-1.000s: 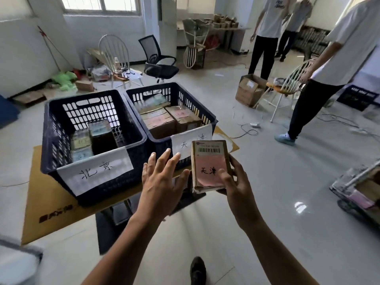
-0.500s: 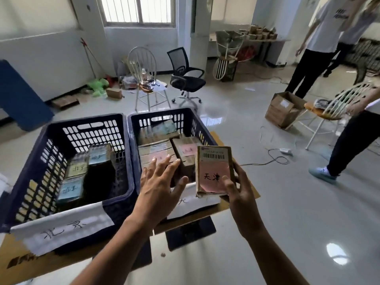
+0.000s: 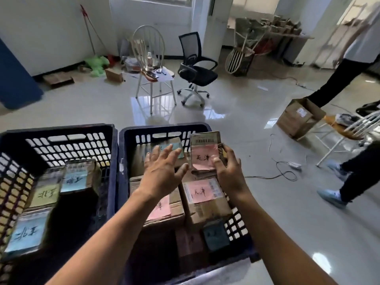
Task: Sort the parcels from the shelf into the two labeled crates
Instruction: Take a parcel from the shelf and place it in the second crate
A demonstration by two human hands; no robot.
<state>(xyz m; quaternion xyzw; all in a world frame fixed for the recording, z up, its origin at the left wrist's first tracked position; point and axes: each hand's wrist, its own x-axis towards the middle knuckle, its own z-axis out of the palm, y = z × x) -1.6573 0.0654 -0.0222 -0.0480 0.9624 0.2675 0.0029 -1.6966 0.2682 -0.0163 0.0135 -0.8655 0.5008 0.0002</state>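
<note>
Gripping the parcel (image 3: 205, 155), the right hand (image 3: 229, 173) has moved it over the right crate (image 3: 164, 128), left hand (image 3: 162, 173) open beside it, ready to drop in.

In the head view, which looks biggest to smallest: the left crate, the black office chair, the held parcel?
1. left crate
2. black office chair
3. held parcel
The chair stands farther away, so it looks smaller than it is.

天津 on the parcel (image 3: 204, 153)
</note>
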